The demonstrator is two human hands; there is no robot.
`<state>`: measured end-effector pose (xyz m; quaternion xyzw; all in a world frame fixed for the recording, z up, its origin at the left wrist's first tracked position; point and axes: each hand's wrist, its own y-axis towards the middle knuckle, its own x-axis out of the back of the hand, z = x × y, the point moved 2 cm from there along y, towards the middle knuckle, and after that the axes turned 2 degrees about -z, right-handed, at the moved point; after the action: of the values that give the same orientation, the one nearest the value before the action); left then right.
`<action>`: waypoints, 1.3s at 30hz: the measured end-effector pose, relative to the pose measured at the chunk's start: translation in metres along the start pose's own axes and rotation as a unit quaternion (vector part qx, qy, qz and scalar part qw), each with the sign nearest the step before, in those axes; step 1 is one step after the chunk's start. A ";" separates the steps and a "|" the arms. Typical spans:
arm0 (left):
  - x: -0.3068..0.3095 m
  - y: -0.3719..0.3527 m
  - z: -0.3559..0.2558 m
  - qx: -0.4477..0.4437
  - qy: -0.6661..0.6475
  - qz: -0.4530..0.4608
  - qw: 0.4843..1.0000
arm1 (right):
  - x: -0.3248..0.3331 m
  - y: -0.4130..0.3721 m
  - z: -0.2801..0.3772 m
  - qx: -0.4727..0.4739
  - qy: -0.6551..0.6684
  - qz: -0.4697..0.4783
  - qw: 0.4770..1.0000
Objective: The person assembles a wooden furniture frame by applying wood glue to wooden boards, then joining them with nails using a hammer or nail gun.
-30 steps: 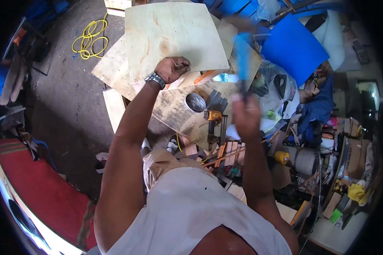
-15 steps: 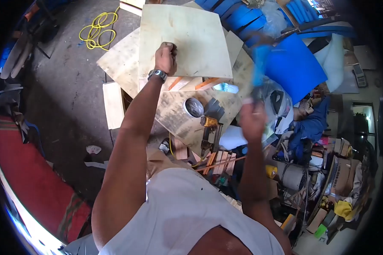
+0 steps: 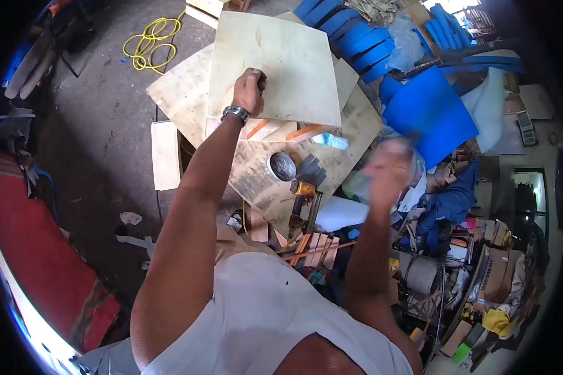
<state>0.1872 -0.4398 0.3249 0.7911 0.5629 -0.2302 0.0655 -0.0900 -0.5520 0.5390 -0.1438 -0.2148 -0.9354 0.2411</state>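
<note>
My left hand [image 3: 249, 92], with a watch [image 3: 236, 112] on its wrist, rests closed on a pale plywood panel [image 3: 288, 69]. Its fingers are curled together, and whatever they may pinch is hidden. Raised to the right of the panel, my right hand [image 3: 391, 165] is smeared by motion. It grips a hammer [image 3: 417, 137], now only a dark blur against blue foam; its blue shaft shows in the earlier view. Under the panel's near edge are orange-edged wood pieces [image 3: 303, 132]. A round tin [image 3: 281, 167] and a yellow-black nail gun [image 3: 303, 189] lie nearer my body.
A larger stained plywood sheet [image 3: 256, 165] lies beneath the panel. A yellow hose [image 3: 150, 45] coils on the floor at the far left. Blue foam [image 3: 435, 106], plastic bags and clutter crowd the right. Wood offcuts [image 3: 319, 249] lie close to my body.
My right hand has swung slightly up and to the right, and the hammer's blue shaft no longer shows clearly. My left hand keeps its place on the panel; the view has shifted slightly.
</note>
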 end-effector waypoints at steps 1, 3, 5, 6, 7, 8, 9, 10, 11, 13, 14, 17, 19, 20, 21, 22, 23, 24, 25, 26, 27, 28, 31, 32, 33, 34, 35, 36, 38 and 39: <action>0.004 0.003 0.002 -0.034 0.028 0.006 0.999 | 0.015 0.015 0.028 0.140 0.047 -0.056 0.988; 0.003 0.003 0.003 -0.032 0.028 -0.006 0.999 | 0.026 0.015 0.103 0.211 0.381 -0.016 0.900; 0.001 0.003 0.001 -0.072 0.039 -0.005 0.997 | 0.008 -0.009 0.019 0.261 0.367 -0.034 0.892; 0.001 0.002 0.002 -0.091 0.045 -0.003 0.995 | -0.012 -0.036 -0.044 0.234 0.193 -0.007 0.953; 0.002 0.004 0.001 -0.112 0.065 -0.002 0.992 | -0.030 -0.067 -0.117 0.150 -0.064 0.061 0.985; 0.003 0.005 0.001 -0.132 0.085 -0.003 0.988 | -0.046 -0.101 -0.173 0.061 -0.278 0.176 0.942; 0.005 0.003 0.003 -0.150 0.106 -0.001 0.983 | -0.049 -0.119 -0.195 0.040 -0.344 0.228 0.910; 0.004 0.002 0.007 -0.123 0.089 -0.011 0.988 | -0.046 -0.107 -0.165 0.058 -0.297 0.226 0.926; 0.013 0.007 0.007 -0.228 0.162 0.000 0.960 | -0.042 -0.078 -0.128 0.090 -0.245 0.230 0.938; 0.012 0.008 0.005 -0.238 0.180 0.012 0.954 | -0.022 -0.056 -0.037 -0.008 -0.195 0.226 0.954; 0.002 0.000 0.003 -0.143 0.130 0.015 0.981 | -0.019 -0.042 0.005 0.131 -0.101 0.152 0.974; 0.000 0.005 0.002 -0.102 0.090 0.020 0.990 | -0.012 -0.019 0.027 0.145 0.405 0.130 0.894; 0.000 0.003 0.001 -0.101 0.119 0.050 0.986 | -0.047 -0.037 -0.004 0.222 0.480 0.000 0.849; 0.002 0.005 0.001 -0.103 0.133 0.064 0.984 | -0.045 -0.054 -0.060 0.152 0.246 0.057 0.956; 0.006 0.013 0.016 -0.075 0.073 0.077 0.992 | -0.037 -0.081 -0.124 0.070 -0.001 0.113 0.991; 0.006 0.013 0.011 -0.049 0.051 0.086 0.994 | -0.042 -0.104 -0.171 0.021 -0.103 0.173 0.979; 0.010 0.012 0.001 -0.024 0.028 0.094 0.995 | -0.049 -0.126 -0.195 -0.025 -0.202 0.233 0.951; 0.023 0.010 -0.015 0.004 0.027 0.093 0.995 | -0.048 -0.145 -0.176 -0.081 -0.172 0.187 0.964; 0.033 0.017 -0.036 0.026 0.020 0.085 0.996 | -0.043 -0.150 -0.162 -0.135 -0.156 0.178 0.962; 0.054 0.024 -0.056 -0.007 0.048 0.072 0.996 | -0.037 -0.156 -0.148 -0.189 -0.140 0.166 0.958; 0.081 0.040 -0.068 -0.097 0.128 0.010 0.987 | -0.025 -0.167 -0.142 -0.261 -0.144 0.174 0.938; 0.111 0.075 -0.057 -0.219 0.142 -0.019 0.965 | -0.021 -0.173 -0.128 -0.322 -0.157 0.176 0.917; 0.160 0.122 -0.078 0.057 0.419 -0.055 0.904 | -0.024 -0.172 -0.102 -0.474 -0.125 0.160 0.857; 0.161 0.130 -0.076 0.037 0.511 0.047 0.858 | -0.031 -0.173 -0.096 -0.517 -0.071 0.134 0.842; 0.160 0.134 -0.064 0.135 0.512 0.098 0.843 | -0.039 -0.172 -0.091 -0.553 -0.013 0.105 0.826; 0.169 0.139 -0.035 0.121 0.466 0.160 0.862 | -0.044 -0.166 -0.088 -0.562 -0.024 0.089 0.822; 0.149 0.117 -0.051 0.188 0.432 0.169 0.866 | -0.050 -0.163 -0.089 -0.558 -0.008 0.088 0.825; 0.151 0.115 -0.028 0.220 0.443 0.168 0.853 | -0.053 -0.159 -0.092 -0.551 0.010 0.088 0.830; 0.143 0.098 -0.016 -0.067 0.490 0.227 0.839 | -0.061 -0.152 -0.105 -0.573 0.079 0.066 0.813; 0.140 0.088 -0.011 -0.211 0.513 0.223 0.802 | -0.066 -0.141 -0.105 -0.525 0.024 0.114 0.843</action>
<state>0.3076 -0.3465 0.2597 0.8641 0.3567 0.3547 -0.0178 -0.1239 -0.4636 0.3766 -0.2499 0.3322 -0.8773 0.2399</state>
